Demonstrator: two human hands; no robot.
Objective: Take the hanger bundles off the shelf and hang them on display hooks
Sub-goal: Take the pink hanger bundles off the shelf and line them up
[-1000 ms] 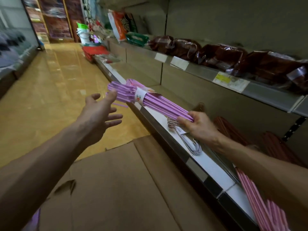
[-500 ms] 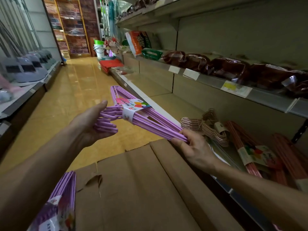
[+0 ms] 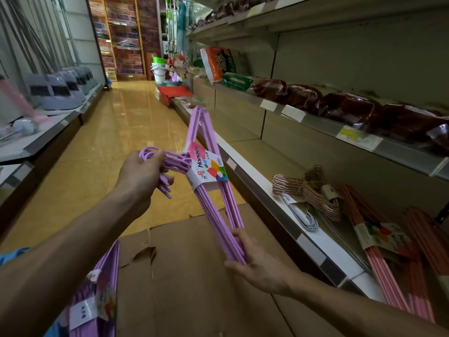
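Left hand (image 3: 139,175): curled round the hooks of the purple hanger bundle (image 3: 213,190).
Right hand (image 3: 255,266): near corner of the bundle is pinched.
Shelf (image 3: 313,242): pink bundles are laid at right.

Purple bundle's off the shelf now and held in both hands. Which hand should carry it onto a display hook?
Left, probably. The left hand already grips the hook ends of the purple hanger bundle, the part that goes over a display hook. The right hand only pinches the bundle's lower corner, so it can just steady it.
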